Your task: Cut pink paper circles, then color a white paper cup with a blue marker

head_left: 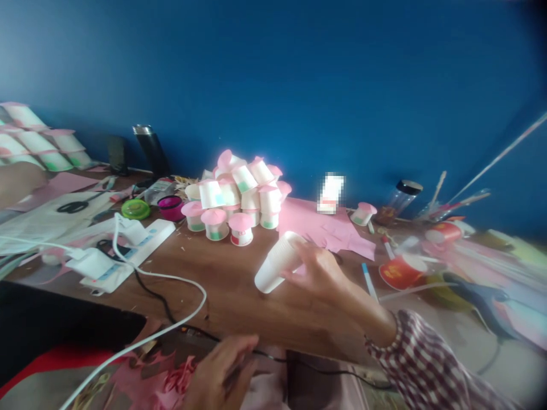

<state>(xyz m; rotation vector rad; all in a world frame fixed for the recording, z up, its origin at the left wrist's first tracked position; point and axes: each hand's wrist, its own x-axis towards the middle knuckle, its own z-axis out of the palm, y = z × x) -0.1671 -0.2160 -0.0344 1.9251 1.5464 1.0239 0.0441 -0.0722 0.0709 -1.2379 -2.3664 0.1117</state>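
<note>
A nested stack of white paper cups [278, 259] leans tilted over the brown table, its rim end in the fingers of my right hand [318, 270]. My left hand [224, 370] is low in front of the table edge, fingers apart and slightly curled; I see nothing in it. Beyond the cups rises a heap of small paper cups [248, 182] topped with pink paper discs. Pink paper sheets [299, 219] lie behind my right hand, and one more capped cup [363, 213] stands to their right.
A white power strip [141, 250] with plugs and a trailing white cable [200, 296] lies left. Red paper cups [401, 270], a marker [370, 282] and a glue gun [482, 296] are on the right. A black flask [151, 151] stands by the blue wall; pink scraps [175, 381] lie below.
</note>
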